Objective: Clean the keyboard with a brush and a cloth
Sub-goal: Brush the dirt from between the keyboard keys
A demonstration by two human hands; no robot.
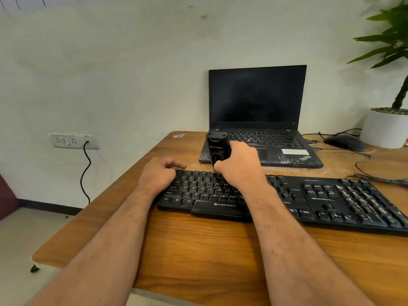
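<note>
- While the black keyboard [287,199] lies across the wooden surface [198,244], slanting toward the right edge of the view, both of the person's bare forearms reach over it.
- The right hand [240,166] holds a black boxy cleaning tool [217,149] upright over the keyboard's upper rows; its grip is curled round the tool's body, thumb on the near side.
- The tool's lower end is hidden behind the hand, so I cannot tell whether a brush touches the keys.
- The left hand [161,173] rests on the keyboard's top left corner, fingers loosely curled under and pinching nothing.
- Behind the keyboard stands an open laptop [258,115] with a dark screen, its worn palm rest just beyond the tool.
- To the right, a dark mouse [344,142] sits near a white pot [384,131] holding a green plant [395,51], with cables trailing across the wood.
- On the wall to the left, a socket plate [70,141] has a black cord plugged in and hanging down.
</note>
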